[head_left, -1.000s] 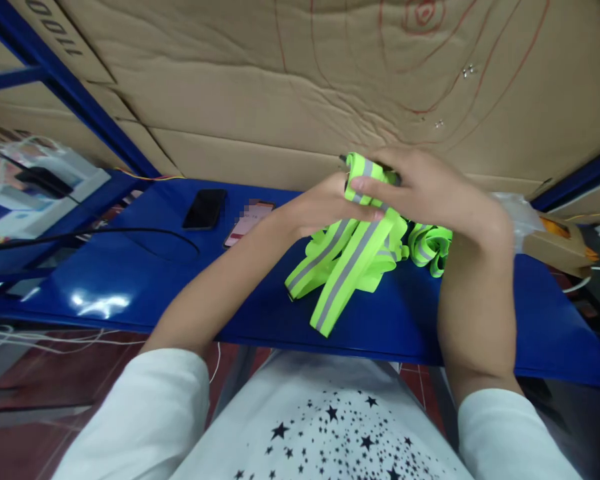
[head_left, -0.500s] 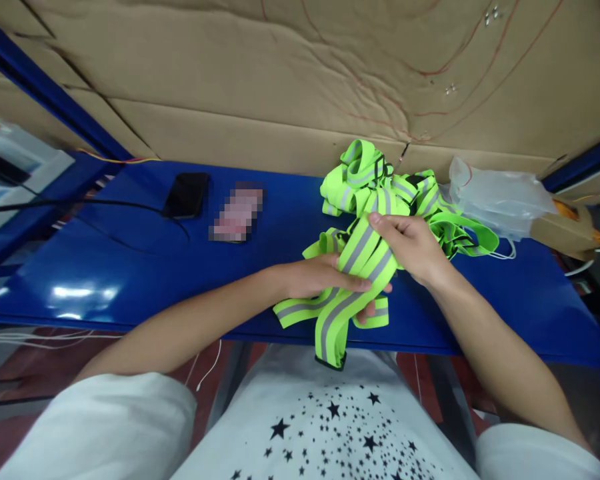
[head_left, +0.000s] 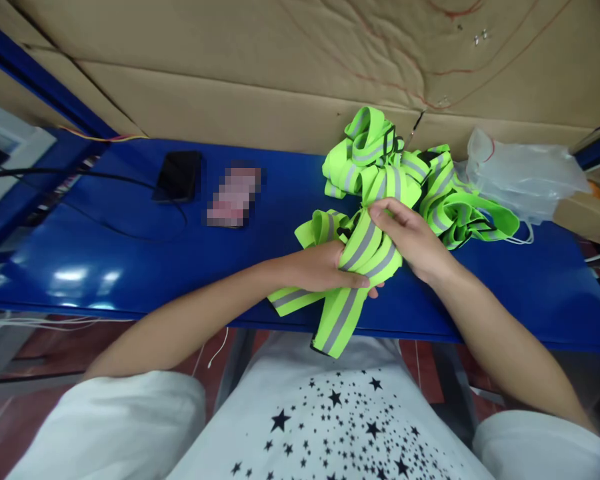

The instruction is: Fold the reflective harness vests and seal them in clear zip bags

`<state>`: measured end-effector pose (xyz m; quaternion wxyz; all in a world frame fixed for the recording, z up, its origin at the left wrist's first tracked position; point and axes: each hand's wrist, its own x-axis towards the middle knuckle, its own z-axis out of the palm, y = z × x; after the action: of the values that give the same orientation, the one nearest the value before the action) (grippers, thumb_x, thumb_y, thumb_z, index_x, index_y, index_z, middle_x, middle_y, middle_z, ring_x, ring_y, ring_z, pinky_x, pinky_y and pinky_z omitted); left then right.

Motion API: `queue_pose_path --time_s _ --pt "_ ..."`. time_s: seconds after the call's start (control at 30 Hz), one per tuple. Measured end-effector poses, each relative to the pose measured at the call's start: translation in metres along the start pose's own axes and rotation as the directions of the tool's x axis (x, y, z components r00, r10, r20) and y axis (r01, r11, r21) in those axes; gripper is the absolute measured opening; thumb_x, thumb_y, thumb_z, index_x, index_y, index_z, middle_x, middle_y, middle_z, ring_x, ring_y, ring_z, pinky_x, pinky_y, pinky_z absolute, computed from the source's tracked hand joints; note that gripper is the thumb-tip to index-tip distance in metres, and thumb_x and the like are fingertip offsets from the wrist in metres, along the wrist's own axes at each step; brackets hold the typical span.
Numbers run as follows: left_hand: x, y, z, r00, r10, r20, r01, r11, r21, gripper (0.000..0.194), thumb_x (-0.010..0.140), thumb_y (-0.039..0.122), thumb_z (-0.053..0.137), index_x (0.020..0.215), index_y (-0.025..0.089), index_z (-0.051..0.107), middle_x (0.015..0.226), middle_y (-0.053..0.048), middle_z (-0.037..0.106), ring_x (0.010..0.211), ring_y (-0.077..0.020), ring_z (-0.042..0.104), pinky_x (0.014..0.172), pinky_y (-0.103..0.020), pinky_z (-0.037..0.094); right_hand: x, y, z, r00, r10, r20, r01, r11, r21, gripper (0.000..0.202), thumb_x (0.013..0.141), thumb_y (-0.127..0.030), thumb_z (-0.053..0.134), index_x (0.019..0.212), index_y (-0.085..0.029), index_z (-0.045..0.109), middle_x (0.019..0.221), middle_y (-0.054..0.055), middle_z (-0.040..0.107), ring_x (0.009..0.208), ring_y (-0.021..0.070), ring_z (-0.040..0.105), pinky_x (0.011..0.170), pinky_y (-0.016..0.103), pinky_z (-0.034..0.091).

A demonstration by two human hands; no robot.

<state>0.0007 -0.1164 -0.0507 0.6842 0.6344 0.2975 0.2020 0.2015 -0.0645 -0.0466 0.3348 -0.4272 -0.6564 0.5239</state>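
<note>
My left hand (head_left: pixel 325 267) is closed around a bunch of neon-yellow reflective straps (head_left: pixel 341 313) with grey stripes, its thumb lying across the front. One strap end with a dark edge hangs past the table's front edge. Higher on the same bunch, my right hand (head_left: pixel 405 230) pinches a strap between thumb and fingers. Behind both hands lies a tangled heap of the same reflective straps (head_left: pixel 347 167), with black buckles showing among the folds. More looped straps (head_left: pixel 500 217) spread to the right of the heap.
The blue table (head_left: pixel 260 243) backs onto a cardboard panel (head_left: pixel 220 100). A black phone (head_left: pixel 179 175) and a blurred-out flat object (head_left: pixel 234 197) lie left of the straps. At the right are a clear plastic bag (head_left: pixel 527 173) and a cardboard box (head_left: pixel 587 213). A black cable (head_left: pixel 80 175) crosses the left side.
The view has tilted slightly. My right hand has shifted a little, its fingers now more curled on the strap. The hanging strap end has turned, showing flatter; my left hand keeps its hold.
</note>
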Motion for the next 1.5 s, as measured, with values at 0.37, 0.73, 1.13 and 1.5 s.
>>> queue_pose_path --time_s 0.37,0.73,1.13,1.5 --pt "0.002 -0.005 -0.001 0.987 0.141 -0.083 -0.136 0.989 0.064 0.023 0.091 0.030 0.077 0.105 0.013 0.079 0.111 -0.011 0.081 0.108 -0.0238 0.077 0.095 -0.035 0.062 -0.021 -0.010 0.006 0.933 -0.208 0.294 0.333 0.807 -0.488 0.082 0.091 -0.060 0.071 0.159 -0.021 0.048 0.141 0.011 0.069 0.116 0.0320 0.074 0.091 0.040 0.061" --pt "-0.004 0.013 0.017 0.967 -0.021 0.253 0.122 0.913 -0.391 0.030 0.093 0.038 0.076 0.115 0.017 0.078 0.115 -0.010 0.081 0.111 -0.0218 0.076 0.102 -0.036 0.061 -0.034 -0.030 -0.002 0.913 -0.404 0.055 0.393 0.833 -0.391 0.037 0.089 -0.052 0.078 0.117 -0.028 0.079 0.113 0.003 0.080 0.100 0.0253 0.076 0.088 0.037 0.061" --pt "-0.013 0.028 0.005 0.990 0.126 0.065 -0.139 0.953 0.271 0.035 0.105 0.041 0.058 0.101 0.015 0.081 0.100 -0.007 0.082 0.091 -0.0172 0.077 0.083 -0.024 0.057 -0.027 -0.038 -0.020 0.997 0.035 -0.064 -0.021 0.977 0.211 0.036 0.090 -0.060 0.073 0.099 -0.025 0.073 0.092 0.001 0.073 0.079 0.0164 0.067 0.067 0.028 0.052" --pt "-0.008 0.015 0.011 0.995 0.094 -0.021 -0.091 0.991 0.097 0.034 0.103 0.038 0.062 0.123 0.014 0.076 0.122 -0.012 0.079 0.109 -0.0205 0.077 0.099 -0.031 0.062 -0.023 -0.025 -0.014 0.947 -0.250 0.204 0.300 0.914 -0.273 0.053 0.097 -0.066 0.059 0.126 -0.024 0.075 0.133 0.008 0.073 0.123 0.0287 0.068 0.103 0.043 0.055"
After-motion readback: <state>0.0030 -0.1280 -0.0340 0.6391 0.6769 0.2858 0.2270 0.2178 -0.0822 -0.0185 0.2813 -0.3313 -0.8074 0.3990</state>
